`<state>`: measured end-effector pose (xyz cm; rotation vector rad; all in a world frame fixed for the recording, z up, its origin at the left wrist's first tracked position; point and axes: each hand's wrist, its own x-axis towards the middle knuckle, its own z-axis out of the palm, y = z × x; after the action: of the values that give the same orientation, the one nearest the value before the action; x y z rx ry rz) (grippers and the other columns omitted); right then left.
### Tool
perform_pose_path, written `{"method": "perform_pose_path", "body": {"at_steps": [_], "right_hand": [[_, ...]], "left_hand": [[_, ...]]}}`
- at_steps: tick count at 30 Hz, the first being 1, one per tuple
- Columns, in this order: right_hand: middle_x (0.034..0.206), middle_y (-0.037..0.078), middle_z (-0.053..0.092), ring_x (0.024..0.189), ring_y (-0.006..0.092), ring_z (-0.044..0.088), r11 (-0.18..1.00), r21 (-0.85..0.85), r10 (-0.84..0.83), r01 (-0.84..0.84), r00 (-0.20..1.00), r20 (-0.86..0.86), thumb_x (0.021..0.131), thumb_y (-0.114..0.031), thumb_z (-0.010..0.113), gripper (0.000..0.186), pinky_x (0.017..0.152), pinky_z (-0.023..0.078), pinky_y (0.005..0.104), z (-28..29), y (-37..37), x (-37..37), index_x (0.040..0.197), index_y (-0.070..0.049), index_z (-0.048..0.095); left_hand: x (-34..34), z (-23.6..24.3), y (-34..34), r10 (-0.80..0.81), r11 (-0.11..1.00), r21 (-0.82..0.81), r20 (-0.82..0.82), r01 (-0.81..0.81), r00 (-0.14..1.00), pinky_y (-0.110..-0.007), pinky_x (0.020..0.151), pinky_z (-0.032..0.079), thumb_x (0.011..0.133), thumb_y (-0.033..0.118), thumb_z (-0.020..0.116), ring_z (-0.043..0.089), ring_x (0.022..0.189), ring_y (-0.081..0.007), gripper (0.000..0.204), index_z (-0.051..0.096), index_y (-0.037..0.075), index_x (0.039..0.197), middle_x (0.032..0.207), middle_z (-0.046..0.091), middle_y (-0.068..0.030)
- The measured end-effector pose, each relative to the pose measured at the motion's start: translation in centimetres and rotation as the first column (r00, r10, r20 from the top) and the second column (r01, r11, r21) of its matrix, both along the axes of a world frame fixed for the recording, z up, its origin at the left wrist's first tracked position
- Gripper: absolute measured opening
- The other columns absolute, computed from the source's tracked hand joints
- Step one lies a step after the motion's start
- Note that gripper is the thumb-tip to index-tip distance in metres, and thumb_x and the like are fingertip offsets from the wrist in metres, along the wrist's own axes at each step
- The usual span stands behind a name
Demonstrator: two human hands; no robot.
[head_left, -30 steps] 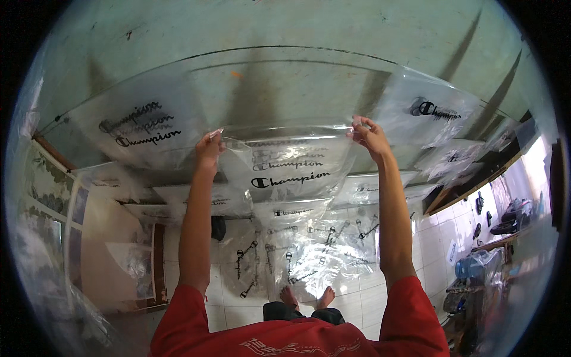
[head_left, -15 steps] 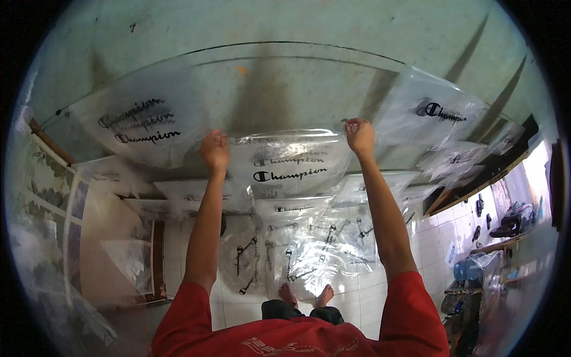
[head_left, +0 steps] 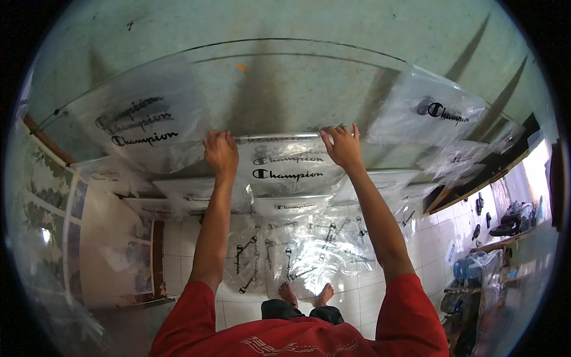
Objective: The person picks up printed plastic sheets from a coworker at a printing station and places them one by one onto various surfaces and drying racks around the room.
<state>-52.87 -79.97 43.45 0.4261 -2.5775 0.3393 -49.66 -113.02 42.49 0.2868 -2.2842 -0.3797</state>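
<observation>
A stack of clear plastic bags (head_left: 288, 160) with dark printed lettering hangs in front of me, its folded top edge running between my hands. My left hand (head_left: 221, 153) has its fingers curled over the left end of that edge. At the right end, my right hand (head_left: 343, 147) holds the edge between thumb and forefinger, the little finger lifted away. The thumb contact is partly hidden by glare. Similar printed bags (head_left: 146, 113) hang at the left, and another clear bag bundle (head_left: 428, 107) hangs at the right.
A dark line (head_left: 285, 40) arcs along the green wall (head_left: 333, 24). Lower rows of bags (head_left: 291, 206) hang below my hands. More printed bags (head_left: 321, 244) lie over the tiled floor (head_left: 363, 297) by my feet. A cluttered shelf (head_left: 470, 285) stands at the right, a doorway beyond.
Both hands have moved inward, closer together along the bag's top edge. My right hand has shifted left and lower, its fingers more spread. The hanging bags beside them look nearly unchanged.
</observation>
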Motion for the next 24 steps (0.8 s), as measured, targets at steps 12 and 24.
{"method": "perform_pose_path", "body": {"at_steps": [12, 24], "right_hand": [[0.105, 0.012, 0.067, 0.113, 0.0273, 0.057, 0.980, -0.121, 0.136, -0.159, 0.975, -0.178, 0.097, -0.051, 0.043, 0.050, 0.112, 0.020, 0.0578, -1.0, -0.6, -0.6, 0.110, -0.008, 0.064], [0.119, 0.016, 0.058, 0.116, 0.0350, 0.052, 0.870, -0.491, -0.145, -0.041, 0.931, -0.336, 0.092, -0.025, 0.061, 0.035, 0.109, 0.029, 0.0501, -1.2, -1.5, 3.1, 0.117, -0.002, 0.056]], "left_hand": [[1.9, 1.9, 1.4, -0.151, 0.984, 0.121, 0.218, 0.127, 0.964, -0.043, 0.083, 0.050, 0.098, 0.024, 0.047, 0.066, 0.091, -0.0354, 0.029, 0.064, 0.003, 0.108, 0.100, 0.067, -0.0192], [30.0, -29.6, 14.6, -0.621, 0.748, 0.611, 0.505, 0.260, 0.599, -0.051, 0.080, 0.050, 0.092, 0.033, 0.058, 0.061, 0.092, -0.0455, 0.037, 0.054, 0.002, 0.113, 0.097, 0.062, -0.0268]]}}
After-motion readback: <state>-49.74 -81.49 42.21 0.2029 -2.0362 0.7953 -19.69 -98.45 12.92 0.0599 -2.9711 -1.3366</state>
